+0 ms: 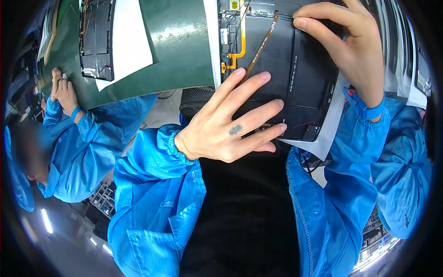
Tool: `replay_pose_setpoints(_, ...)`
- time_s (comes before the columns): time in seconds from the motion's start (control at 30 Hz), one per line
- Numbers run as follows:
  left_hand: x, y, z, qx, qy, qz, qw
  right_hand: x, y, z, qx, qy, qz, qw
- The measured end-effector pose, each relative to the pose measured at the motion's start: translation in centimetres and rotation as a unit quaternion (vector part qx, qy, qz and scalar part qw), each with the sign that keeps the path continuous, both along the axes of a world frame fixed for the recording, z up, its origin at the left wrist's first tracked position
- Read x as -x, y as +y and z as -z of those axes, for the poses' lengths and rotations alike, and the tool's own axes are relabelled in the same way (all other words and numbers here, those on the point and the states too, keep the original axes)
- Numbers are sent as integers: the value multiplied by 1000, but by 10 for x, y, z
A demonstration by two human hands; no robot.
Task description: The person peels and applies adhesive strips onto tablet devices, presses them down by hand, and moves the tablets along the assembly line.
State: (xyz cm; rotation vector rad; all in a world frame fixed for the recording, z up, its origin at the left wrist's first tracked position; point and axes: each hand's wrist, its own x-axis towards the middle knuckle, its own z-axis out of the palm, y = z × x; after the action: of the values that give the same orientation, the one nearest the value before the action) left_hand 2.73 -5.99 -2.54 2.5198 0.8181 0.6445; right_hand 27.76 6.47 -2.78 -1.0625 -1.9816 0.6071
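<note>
In front of me lies an opened tablet-like device (314, 69) with flat black battery packs. My left hand (230, 117) rests over its lower left part, fingers spread. A narrow brown ribbon cable (259, 51) slants up across the battery, its lower end passing behind my left fingertips. At the upper right, my right hand (350, 41) pinches thumb and forefinger together above the battery. Thin dark wires run toward that pinch, but what sits between the fingertips is too small to make out. An orange flex cable (243, 34) follows the device's left side.
White paper (323, 143) lies under the device. On the green table (184, 51) to the left, a second opened device (97, 41) rests beside another white sheet (129, 46). A co-worker's hand (67, 94) is at that table. Another blue sleeve (401, 161) shows at right.
</note>
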Motion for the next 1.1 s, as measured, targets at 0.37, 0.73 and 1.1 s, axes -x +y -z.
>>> replay_pose_setpoints(0.37,2,4,0,2,5,-29,1000,12,-2,-15,16,-39,14,999)
replay_pose_setpoints(0.73,2,7,-6,14,22,-32,999,-5,10,15,-8,200,-93,975)
replay_pose_setpoints(1.1,-2,13,-23,44,76,-91,992,9,-9,-35,-53,-110,-2,992)
